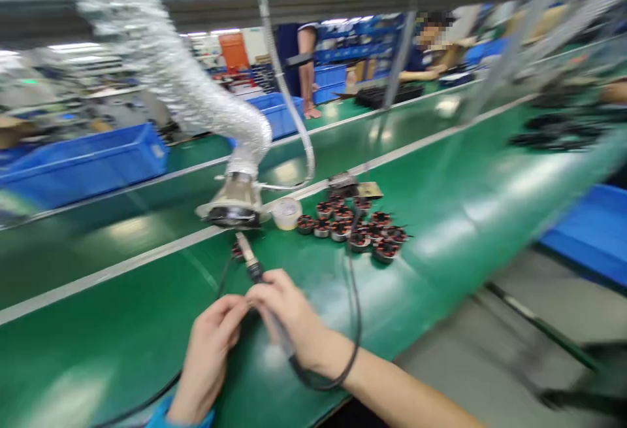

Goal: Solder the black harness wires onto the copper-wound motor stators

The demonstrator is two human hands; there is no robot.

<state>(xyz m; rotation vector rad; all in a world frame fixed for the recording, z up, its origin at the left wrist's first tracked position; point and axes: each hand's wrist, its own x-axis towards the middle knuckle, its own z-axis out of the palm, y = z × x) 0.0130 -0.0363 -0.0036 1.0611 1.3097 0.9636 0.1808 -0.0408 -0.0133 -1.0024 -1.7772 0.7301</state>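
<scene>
Here the left hand (208, 349) is curling its fingers in toward the right hand (289, 320), pinching something small where the two meet; motion blur is hiding what it is, so I cannot tell. The right hand is gripping a soldering iron (255, 271) like a pen, with the tip pointing up and away from the body toward the mouth of the hood (232, 209), probably so that any smoke is rising straight into it. The iron's cord (355, 323) is looping round the right wrist and trailing off across the green tabletop (122, 323), which is keeping it out of the working spot. Above, the foil duct (186, 88) is bending down to the hood, hanging just beyond the hands. To the right of the hood a tape roll (287, 212) is sitting within easy reach, and further right a cluster of wound stators (357, 225) is lying close together. Blue bins (83, 160) are standing at the back, and another person (426, 49) is working across the line.
</scene>
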